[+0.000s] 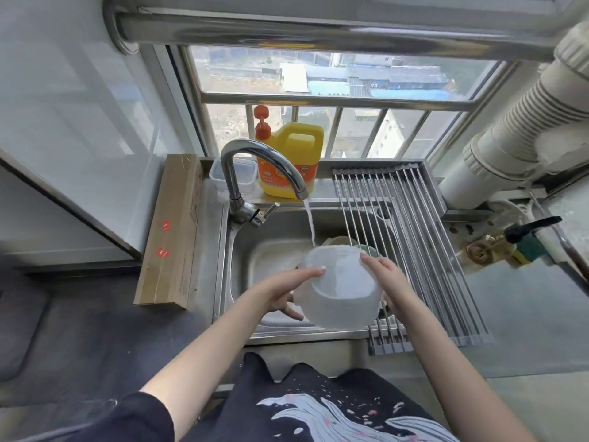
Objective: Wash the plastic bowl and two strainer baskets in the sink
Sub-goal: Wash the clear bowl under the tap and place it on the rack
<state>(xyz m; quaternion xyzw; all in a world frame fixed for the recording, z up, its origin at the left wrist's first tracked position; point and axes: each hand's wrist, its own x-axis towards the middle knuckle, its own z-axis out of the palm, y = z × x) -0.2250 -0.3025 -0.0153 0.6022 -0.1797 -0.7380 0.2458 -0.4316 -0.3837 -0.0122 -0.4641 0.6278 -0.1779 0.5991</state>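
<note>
**No readable text in the scene**

Nothing is showing clearly enough to read. The yellow detergent jug (pixel 291 161) is wearing an orange label whose print is blurring into unreadable shapes. The long cardboard box (pixel 169 231) beside the sink is carrying two small red stickers with white marks and some faint printing along its side, all too small to make out.

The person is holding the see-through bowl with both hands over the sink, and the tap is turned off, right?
Not quite. The tap is on: the head view shows a stream of water running from its spout down to the bowl's far rim. The rest is right: the left hand and the right hand both hold the clear plastic bowl over the sink.
</note>
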